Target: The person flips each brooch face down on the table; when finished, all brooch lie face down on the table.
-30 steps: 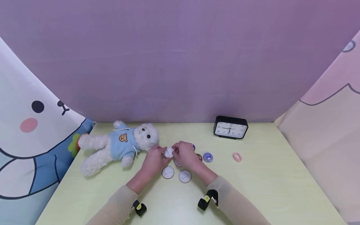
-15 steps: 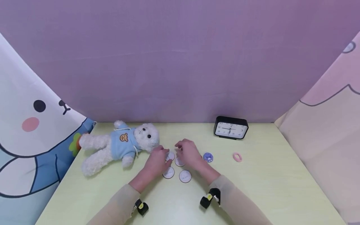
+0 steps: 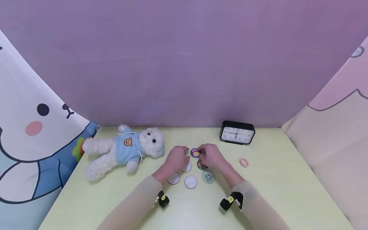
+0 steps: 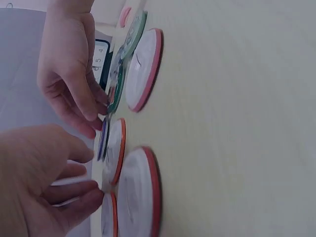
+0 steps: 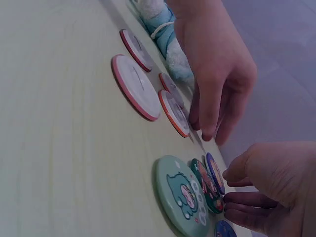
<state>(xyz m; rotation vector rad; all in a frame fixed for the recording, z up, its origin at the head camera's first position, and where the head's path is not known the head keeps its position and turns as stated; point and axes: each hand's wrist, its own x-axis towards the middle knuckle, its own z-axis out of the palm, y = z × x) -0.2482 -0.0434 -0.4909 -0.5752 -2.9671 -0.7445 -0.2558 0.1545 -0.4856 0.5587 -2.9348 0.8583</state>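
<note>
Several round pin-back button badges lie on the table between my hands. My right hand (image 3: 212, 156) has its fingertips right at the edge of a purple badge (image 3: 195, 153), its fingers loosely bent. On the other side of that badge is my left hand (image 3: 177, 158), fingers relaxed and holding nothing. Below the purple one sit a dark green badge (image 3: 202, 164) and a light green badge (image 3: 208, 177), picture side up. White-backed badges (image 3: 191, 182) lie pin side up to the left, one partly under the left hand. A blue badge (image 5: 225, 229) shows only partly in the right wrist view.
A white plush bear (image 3: 150, 142) in a blue hoodie lies at the left. At the back right stands a black alarm clock (image 3: 237, 132), with a pink hair tie (image 3: 244, 163) in front of it. A purple curtain (image 3: 184, 64) borders the table's far edge.
Both hands have moved to the right. The left hand has let go of a white-backed badge and come over beside the purple one. The light green badge has come into view; the blue one is now covered.
</note>
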